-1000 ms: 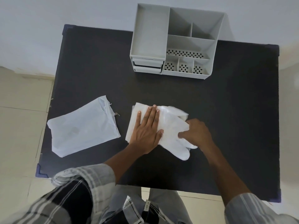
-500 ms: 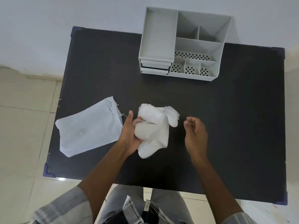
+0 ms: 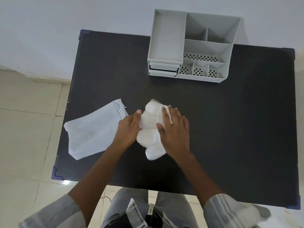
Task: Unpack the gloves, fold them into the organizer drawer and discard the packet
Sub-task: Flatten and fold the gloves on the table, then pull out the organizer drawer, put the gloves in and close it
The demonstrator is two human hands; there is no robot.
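The white gloves (image 3: 150,129) are bunched into a loose bundle at the middle of the black table (image 3: 230,129). My left hand (image 3: 128,129) grips the bundle from its left side, thumb up along it. My right hand (image 3: 174,130) lies over the bundle's right side with fingers spread, pressing it. One glove end sticks out below my right palm. The opened white packet (image 3: 92,134) lies flat on the table to the left of my left hand. The grey organizer (image 3: 194,45) stands at the table's far edge, its two small drawers (image 3: 163,69) closed at its front left.
The organizer has a long tray on the left and several open compartments on the right. The table's left edge and front-left corner (image 3: 56,175) are close to the packet. Tiled floor lies to the left and a pale wall behind.
The flat gloves were gathered up into a bundle by my left hand. My right hand let go, hovered apart, then came back down onto the bundle's right side.
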